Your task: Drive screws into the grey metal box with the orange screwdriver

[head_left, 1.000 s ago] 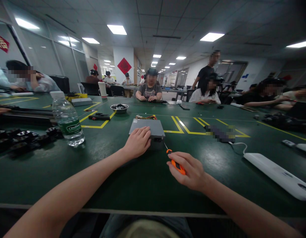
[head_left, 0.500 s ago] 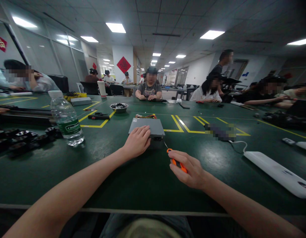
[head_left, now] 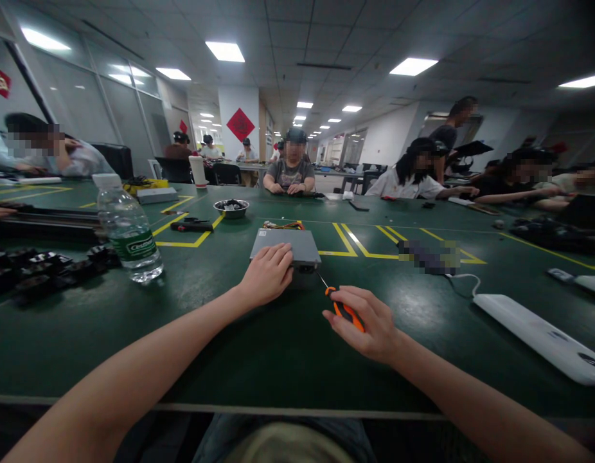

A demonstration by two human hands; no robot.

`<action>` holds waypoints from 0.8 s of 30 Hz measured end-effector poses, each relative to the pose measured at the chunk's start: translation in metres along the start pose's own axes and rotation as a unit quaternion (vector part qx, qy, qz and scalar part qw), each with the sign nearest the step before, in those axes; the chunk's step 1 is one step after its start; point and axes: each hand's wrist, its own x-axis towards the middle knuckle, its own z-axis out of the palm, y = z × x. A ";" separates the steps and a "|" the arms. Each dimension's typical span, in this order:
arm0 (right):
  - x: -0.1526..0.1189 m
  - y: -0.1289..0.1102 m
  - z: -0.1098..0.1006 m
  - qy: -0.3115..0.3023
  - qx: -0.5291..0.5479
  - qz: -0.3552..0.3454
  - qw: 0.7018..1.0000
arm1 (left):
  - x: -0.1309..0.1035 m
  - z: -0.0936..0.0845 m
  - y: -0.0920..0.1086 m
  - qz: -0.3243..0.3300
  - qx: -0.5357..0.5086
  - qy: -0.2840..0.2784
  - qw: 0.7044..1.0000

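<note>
A grey metal box (head_left: 304, 244) with a socket on its near face and coloured wires behind it lies on the green table (head_left: 278, 360). My left hand (head_left: 268, 273) rests on its top left part, fingers together and pressed on the metal. An orange and black screwdriver (head_left: 346, 311) is in my right hand (head_left: 367, 321), its thin shaft pointing up and left. The tip is at the box's near right corner; whether it touches cannot be made out.
A water bottle (head_left: 133, 235) stands at the left, near black parts (head_left: 42, 273). Beyond are a black tool (head_left: 191, 226) and a metal bowl (head_left: 230, 208). A white device (head_left: 538, 337) lies right. People sit around the table.
My right hand's fingers have loosened and shifted on the screwdriver handle, which has turned a little. My left hand stays on the box. At the right, a seated person has reached out an arm.
</note>
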 end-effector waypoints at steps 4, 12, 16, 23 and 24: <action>-0.001 0.000 0.000 -0.003 0.037 0.011 0.999 | 0.000 0.001 0.000 -0.002 -0.003 0.006 1.000; 0.002 0.001 0.000 0.025 0.034 0.055 0.998 | 0.000 -0.002 0.001 -0.002 -0.001 -0.002 1.000; 0.004 0.001 -0.001 0.012 0.067 0.049 0.996 | 0.000 -0.003 0.000 0.002 0.001 -0.003 1.000; 0.008 0.000 -0.003 0.014 0.030 0.050 0.998 | 0.000 0.000 0.000 -0.001 -0.005 0.000 1.000; 0.008 -0.001 -0.003 0.013 0.044 0.056 0.997 | 0.000 0.000 0.000 0.000 -0.005 0.000 1.000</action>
